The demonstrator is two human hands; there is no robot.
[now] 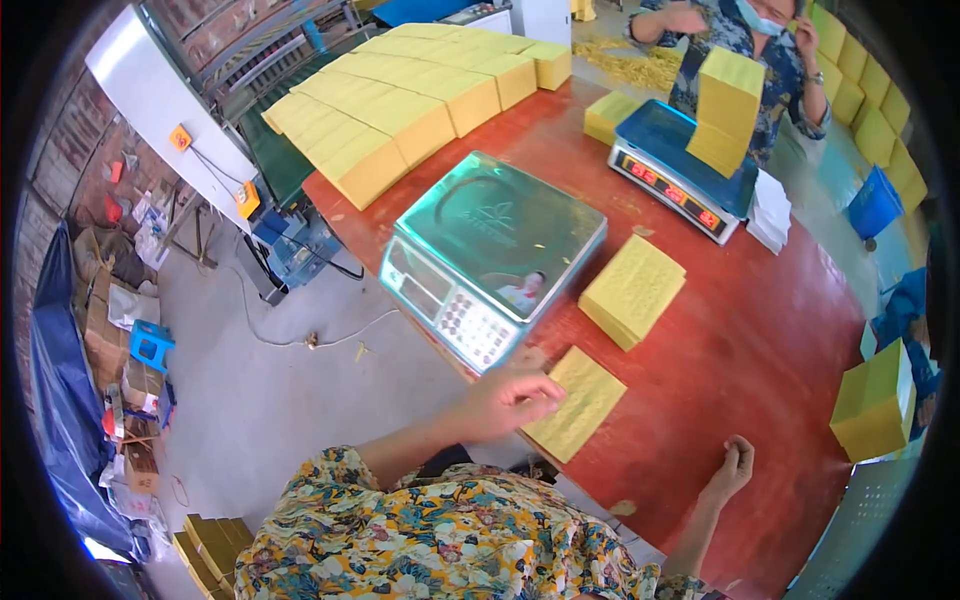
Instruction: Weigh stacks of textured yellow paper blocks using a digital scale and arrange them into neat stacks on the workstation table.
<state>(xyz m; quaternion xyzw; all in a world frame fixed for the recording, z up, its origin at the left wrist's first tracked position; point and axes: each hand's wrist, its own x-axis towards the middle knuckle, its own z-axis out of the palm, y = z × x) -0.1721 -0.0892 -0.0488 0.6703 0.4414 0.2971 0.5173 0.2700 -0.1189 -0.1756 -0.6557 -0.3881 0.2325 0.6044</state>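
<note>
My left hand (pixel 515 401) is at the left edge of a thin stack of yellow paper (pixel 585 408) near the table's front edge. Its fingers are loosely bent, the thumb apart, and nothing shows between them; I cannot tell whether it touches the paper. My right hand (pixel 735 467), also loosely bent and holding nothing, is above the red table (pixel 690 400). Beyond the thin stack sits a thicker yellow paper stack (pixel 630 290). A digital scale (pixel 500 235) with a bare, shiny plate and a keypad lies to its left.
A long block of yellow paper bundles (pixel 420 95) fills the far left. A second scale (pixel 680 170) carries a tall yellow stack (pixel 725 110), with a masked person (pixel 790 70) behind it. White sheets (pixel 770 212) lie beside it. Another yellow stack (pixel 875 400) is at the right edge.
</note>
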